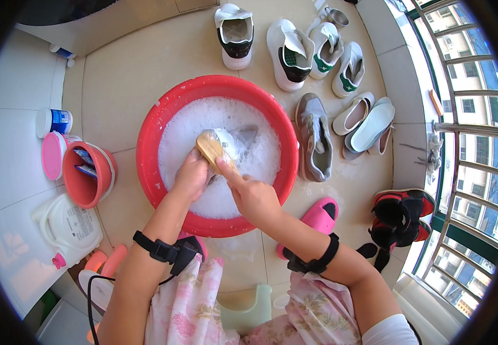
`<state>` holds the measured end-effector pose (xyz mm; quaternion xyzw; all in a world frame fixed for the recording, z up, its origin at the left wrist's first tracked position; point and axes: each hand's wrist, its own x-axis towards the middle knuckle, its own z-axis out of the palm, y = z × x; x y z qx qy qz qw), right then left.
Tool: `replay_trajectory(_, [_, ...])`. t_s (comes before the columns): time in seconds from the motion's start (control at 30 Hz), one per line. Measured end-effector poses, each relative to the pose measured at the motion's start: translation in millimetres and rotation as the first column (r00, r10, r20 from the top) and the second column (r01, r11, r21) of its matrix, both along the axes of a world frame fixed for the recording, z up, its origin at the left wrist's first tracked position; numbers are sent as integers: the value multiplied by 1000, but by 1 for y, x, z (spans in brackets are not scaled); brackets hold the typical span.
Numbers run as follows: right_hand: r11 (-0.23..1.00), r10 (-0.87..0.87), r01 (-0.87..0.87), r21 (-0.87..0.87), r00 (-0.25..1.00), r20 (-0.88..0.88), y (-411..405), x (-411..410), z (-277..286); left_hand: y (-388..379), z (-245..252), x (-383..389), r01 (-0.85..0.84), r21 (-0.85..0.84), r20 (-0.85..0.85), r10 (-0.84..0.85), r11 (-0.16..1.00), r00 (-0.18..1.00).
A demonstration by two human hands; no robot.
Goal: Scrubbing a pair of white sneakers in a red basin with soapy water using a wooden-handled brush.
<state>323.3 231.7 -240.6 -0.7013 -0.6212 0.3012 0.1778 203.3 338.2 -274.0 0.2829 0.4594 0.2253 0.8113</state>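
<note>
A red plastic basin [145,138] full of white suds [188,116] stands on the floor before me. Over the suds, my right hand [253,196] grips a wooden scrubbing brush [212,148], its index finger stretched along the back. The brush lies against a foamy shoe [229,142], pale with a greyish end [249,131], partly sunk in the foam. My left hand [192,174] holds the shoe's near end, just left of the brush. The brush hides the fingertips of my left hand and part of the shoe.
Several white sneakers [291,54], a grey sneaker [314,138] and insoles [372,125] lie right of the basin. Black-and-red shoes [400,215] sit near the barred window [473,129]. At left stand a small red bucket [80,185], tubs [52,155] and a white jug [74,228].
</note>
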Motion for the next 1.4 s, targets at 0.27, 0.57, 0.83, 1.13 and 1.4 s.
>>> replay_trajectory(0.27, [996,-90,90,-27,996,-3,-2,8,-14,-2,0,-9,-85,60,-30,87,995,996])
replay_trajectory(0.57, [990,-136,133,-54,988,-67,11,14,-17,-5,10,0,-154,63,27,153,986,988])
replay_trajectory(0.83, [983,-179,181,42,983,-46,31,19,-20,-8,8,3,-73,59,49,70,996,996])
replay_trajectory(1.13, [986,-164,163,-22,985,-43,27,21,-24,-11,8,0,-126,40,28,125,991,992])
replay_trajectory(1.4, [988,-94,106,110,990,-110,15,5,-21,-18,-3,7,-155,-1,-6,155,988,988])
